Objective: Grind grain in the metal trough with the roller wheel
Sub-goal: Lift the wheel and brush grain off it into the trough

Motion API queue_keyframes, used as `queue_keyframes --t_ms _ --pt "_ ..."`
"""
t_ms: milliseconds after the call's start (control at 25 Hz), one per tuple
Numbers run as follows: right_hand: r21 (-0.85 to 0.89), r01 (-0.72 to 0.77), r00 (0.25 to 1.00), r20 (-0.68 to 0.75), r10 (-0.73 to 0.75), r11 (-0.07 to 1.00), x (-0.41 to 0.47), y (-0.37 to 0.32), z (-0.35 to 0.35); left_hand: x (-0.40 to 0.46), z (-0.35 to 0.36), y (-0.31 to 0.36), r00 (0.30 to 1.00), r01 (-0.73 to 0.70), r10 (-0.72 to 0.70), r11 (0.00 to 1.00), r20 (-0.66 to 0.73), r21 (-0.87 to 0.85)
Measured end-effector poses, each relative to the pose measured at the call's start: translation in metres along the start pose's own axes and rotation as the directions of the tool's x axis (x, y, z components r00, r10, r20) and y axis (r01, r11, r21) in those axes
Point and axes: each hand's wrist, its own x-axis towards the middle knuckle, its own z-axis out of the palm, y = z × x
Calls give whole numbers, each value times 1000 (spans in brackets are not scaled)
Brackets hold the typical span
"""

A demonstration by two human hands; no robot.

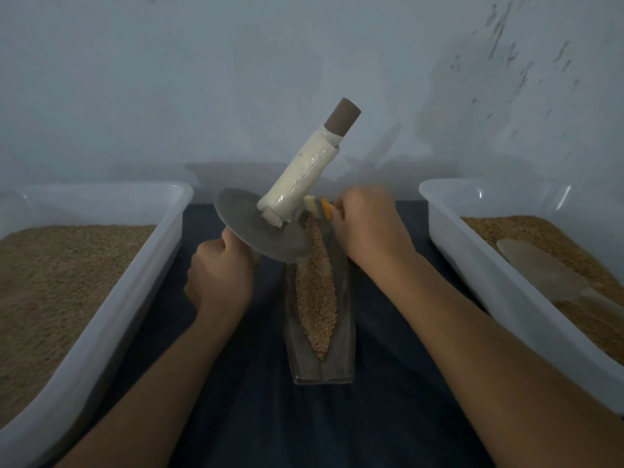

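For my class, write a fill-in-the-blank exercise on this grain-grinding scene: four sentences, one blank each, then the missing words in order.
1. The grain lies in a long strip inside the metal ____.
2. The roller wheel is tilted, and its wrapped handle points up and away toward the ____.
3. The ____ hand grips the wheel's hidden lower handle.
4. A scoop rests in the tub on the person's ____ side.

Missing words: trough; wall; left; right
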Motion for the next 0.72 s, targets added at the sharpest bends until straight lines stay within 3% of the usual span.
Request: queue_keyframes --t_ms 120,320,560,720 --pt "-67 1 999 49 3 998 -5 -3 3 -1 1 0 1000 -7 7 1000 -7 30" --pt "17 14 989 150 -16 1000 -29 3 -24 -6 0 1 1000 -13 12 999 28 46" --pt "112 -31 998 -45 36 993 -19 6 -45 -7 -1 -2 999 -9 9 1000 46 6" --pt "122 -57 998 -1 58 991 -3 -2 -20 -4 -3 -3 998 24 -24 1000 65 3"
